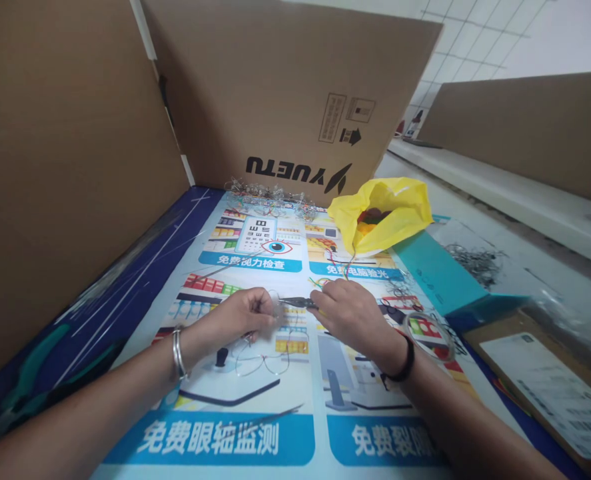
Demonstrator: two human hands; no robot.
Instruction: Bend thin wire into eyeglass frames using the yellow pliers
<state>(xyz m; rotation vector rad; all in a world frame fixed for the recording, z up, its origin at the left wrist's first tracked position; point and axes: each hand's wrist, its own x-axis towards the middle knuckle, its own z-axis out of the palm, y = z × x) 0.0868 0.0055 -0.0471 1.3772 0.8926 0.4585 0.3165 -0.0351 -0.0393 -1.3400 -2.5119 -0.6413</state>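
Observation:
My left hand [249, 315] is closed in a pinch on a thin wire piece, partly blurred at the fingertips. My right hand [351, 319] wraps around small pliers [298, 302], whose dark jaws point left and reach the wire by my left fingers. Below my hands, a thin wire shape with rounded loops [264, 363] shows against the printed poster [320, 373]; I cannot tell whether it hangs from the left hand or lies flat. Thin coloured wires [320, 283] stick out near my right fingers.
A yellow bag [405, 230] stands open at the back right, beside a turquoise box [440, 277]. Wire pieces [275, 193] line the cardboard wall [275, 87]. Green-handled pliers [38, 363] lie at left; a clear ring-shaped coil [450, 340] is near my right wrist. A labelled parcel [550, 380] sits at right.

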